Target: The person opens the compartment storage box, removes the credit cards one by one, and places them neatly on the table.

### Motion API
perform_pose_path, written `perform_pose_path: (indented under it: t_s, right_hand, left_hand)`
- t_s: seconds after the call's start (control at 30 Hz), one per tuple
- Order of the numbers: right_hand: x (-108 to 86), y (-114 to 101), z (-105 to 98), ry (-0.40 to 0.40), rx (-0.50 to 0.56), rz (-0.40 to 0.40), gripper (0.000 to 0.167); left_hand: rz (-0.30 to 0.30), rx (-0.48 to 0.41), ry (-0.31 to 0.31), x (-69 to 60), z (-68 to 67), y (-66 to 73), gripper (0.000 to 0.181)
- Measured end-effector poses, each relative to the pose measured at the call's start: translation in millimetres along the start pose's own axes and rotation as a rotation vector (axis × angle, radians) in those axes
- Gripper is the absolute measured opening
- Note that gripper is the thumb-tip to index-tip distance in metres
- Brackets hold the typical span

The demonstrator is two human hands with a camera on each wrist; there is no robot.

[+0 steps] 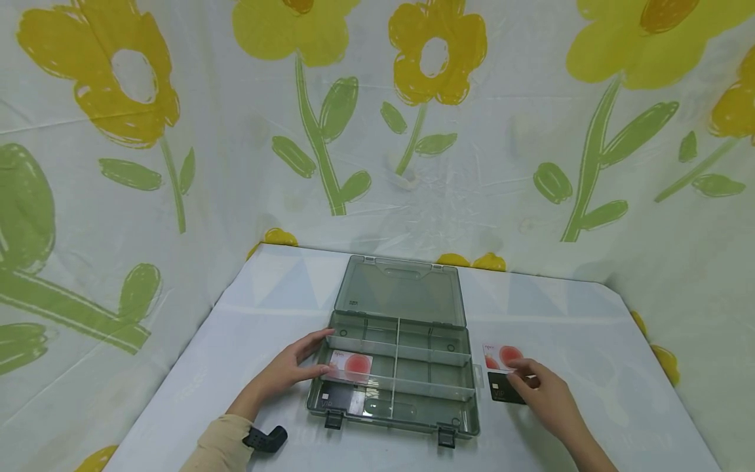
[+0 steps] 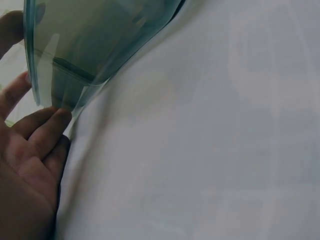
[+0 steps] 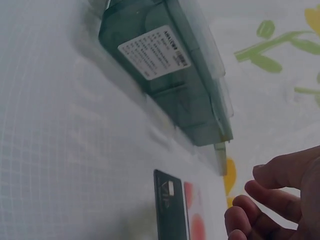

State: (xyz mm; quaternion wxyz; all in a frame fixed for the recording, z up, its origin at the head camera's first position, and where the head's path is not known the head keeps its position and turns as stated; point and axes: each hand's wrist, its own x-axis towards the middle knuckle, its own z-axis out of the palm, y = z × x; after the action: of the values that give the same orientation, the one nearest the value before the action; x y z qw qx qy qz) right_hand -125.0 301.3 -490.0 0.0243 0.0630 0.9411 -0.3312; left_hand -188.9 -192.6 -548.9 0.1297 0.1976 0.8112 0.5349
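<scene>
Divided box (image 1: 392,425), lid (image 1: 401,288) back

Left hand (image 1: 295,362) touches box's left side, fingers spread. Right hand (image 1: 545,393), right of box, holds nothing: fingers loosely curled, narrow thumb gap. It's over outer black card (image 1: 501,389), near outer pink card (image 1: 500,357); contact unclear. Inner pink card (image 1: 348,362) sits in box's middle-left compartment, inner black card (image 1: 336,398) front-left.

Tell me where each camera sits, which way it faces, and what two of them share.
Head: on the person's head, facing forward and down at the green case and flowered backdrop; left grip, right grip and both forearms show.
Left wrist: on that wrist, facing the case's outer side and the white table; part of the left grip shows.
Right wrist: on that wrist, facing the case's labelled underside or side; part of the right grip shows.
Shared by head and right wrist: case, black card, pink-and-white card, right grip.
</scene>
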Motion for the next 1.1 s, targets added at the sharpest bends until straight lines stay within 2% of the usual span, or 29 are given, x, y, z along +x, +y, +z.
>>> perform_pose_path:
  t_s: [0.43,0.73,0.87,1.1]
  right_hand:
    - [-6.7,-24.4,5.2,-0.019,0.124,-0.055,0.029]
    - [-5.1,-40.1,11.8,-0.040,0.134,-0.100,0.025]
    - [-4.3,-47.7,14.9,-0.069,0.171,-0.109,0.024]
    - [-2.2,-56.8,23.9,-0.105,0.204,-0.174,0.023]
  left_hand:
    - [0.000,-0.006,-0.004,-0.2,0.3,1.8,0.075]
    - [-0.014,-0.007,0.005,-0.6,0.7,1.7,0.076]
    - [0.014,-0.004,0.006,-0.5,0.9,0.7,0.075]
    - [0.041,-0.008,0.002,0.1,0.6,-1.4,0.073]
